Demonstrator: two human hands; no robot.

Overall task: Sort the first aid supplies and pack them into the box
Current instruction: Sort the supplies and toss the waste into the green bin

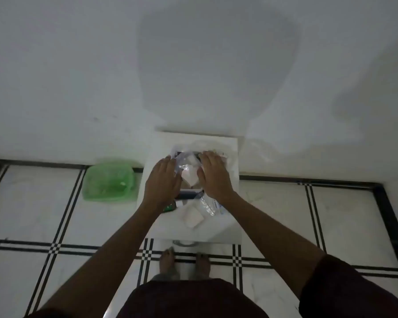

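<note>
A small dark-rimmed rectangular box (189,174) sits in the middle of a white square table top (230,228), holding white wrapped packets and crinkled clear plastic (the contents blur together in the dim light). The left hand (162,182) lies flat along the box's left side, fingers straight and close together; the right hand (214,174) lies over its right side, fingers slightly spread. Just nearer, a flat white square pad (191,217) and a clear plastic pouch (207,206) lie loose. A translucent green plastic container (109,181) rests on the tiled floor, left of the table.
</note>
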